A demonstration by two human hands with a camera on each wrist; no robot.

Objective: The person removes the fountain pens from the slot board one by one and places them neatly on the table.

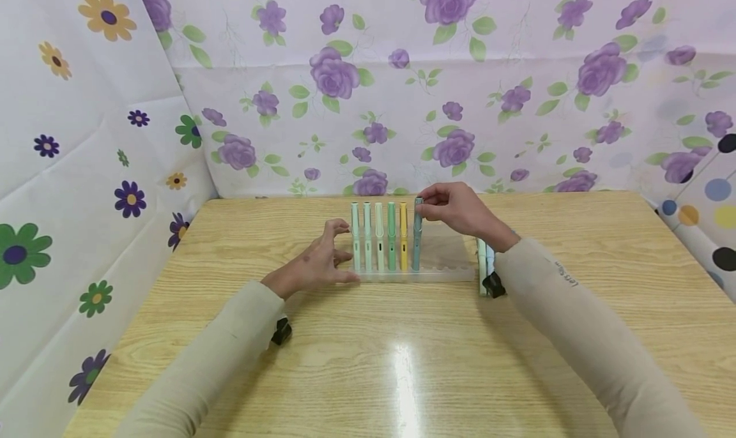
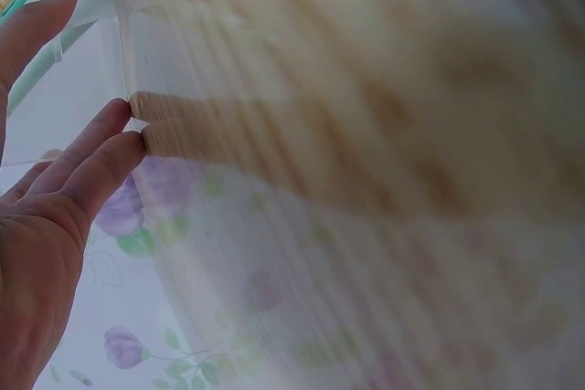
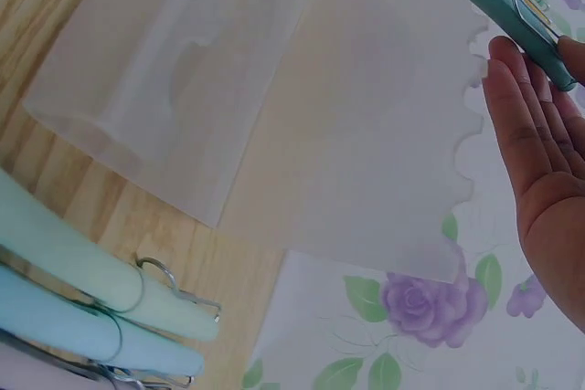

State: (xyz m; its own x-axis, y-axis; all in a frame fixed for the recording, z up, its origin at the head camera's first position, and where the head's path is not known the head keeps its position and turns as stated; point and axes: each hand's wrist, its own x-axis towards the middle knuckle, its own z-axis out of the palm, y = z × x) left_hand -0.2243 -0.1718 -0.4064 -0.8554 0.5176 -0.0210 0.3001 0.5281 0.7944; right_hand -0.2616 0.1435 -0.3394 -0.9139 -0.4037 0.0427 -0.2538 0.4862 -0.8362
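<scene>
A clear plastic pen stand (image 1: 445, 275) with a scalloped rim is on the table, with pens leaning upright side by side in its left part. From the left come pale green pens (image 1: 368, 246), then a green pen (image 1: 392, 246) and a yellow pen (image 1: 404, 246). My right hand (image 1: 454, 207) pinches the top of a teal pen (image 1: 416, 243) beside the yellow one; its lower end is at the stand's front ledge. At the stand's left edge is my left hand (image 1: 319, 259), thumb and fingers spread apart. Its straight fingertips (image 2: 119, 116) touch the clear plastic.
Right of the stand, pens lie on the table: a pale green pen (image 3: 101, 267), a light blue pen (image 3: 101, 326) and a greyish-lilac one (image 3: 37, 372). My right forearm partly covers them in the head view. Flowered cloth (image 1: 402, 125) stands behind the wooden table (image 1: 345, 361).
</scene>
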